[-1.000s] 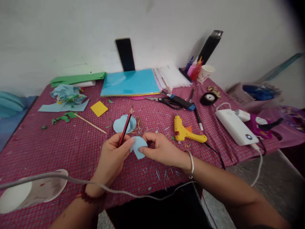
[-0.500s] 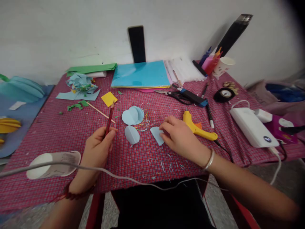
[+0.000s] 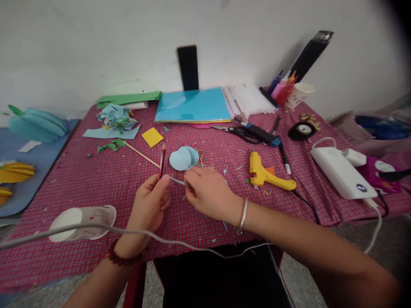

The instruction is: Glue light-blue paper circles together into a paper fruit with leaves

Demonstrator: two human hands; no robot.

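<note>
My left hand [image 3: 150, 205] is closed around a red pencil [image 3: 162, 158], its tip pointing up. Its thumb and finger also meet one end of a light-blue paper piece [image 3: 178, 182], seen nearly edge-on. My right hand [image 3: 208, 190] pinches the other end of that paper, and its fingers hide much of it. Just beyond my hands lie overlapping light-blue paper circles [image 3: 181, 159]. To the right of my right hand rests a yellow glue gun [image 3: 269, 175]. Left of the pencil are a thin wooden stick [image 3: 141, 153] and a yellow paper square [image 3: 152, 137].
A white cable [image 3: 154, 235] crosses in front of my left wrist. A paper cup [image 3: 85, 222] lies on its side at left. Scissors [image 3: 240, 132], a blue-and-black cutter [image 3: 261, 133] and a white power bank [image 3: 342, 171] are at right. Coloured sheets [image 3: 194, 105] lie at the back.
My right hand has moved left from where it touched a folded light-blue piece. Both hands now meet at a light-blue paper. The pencil stays in my left hand.
</note>
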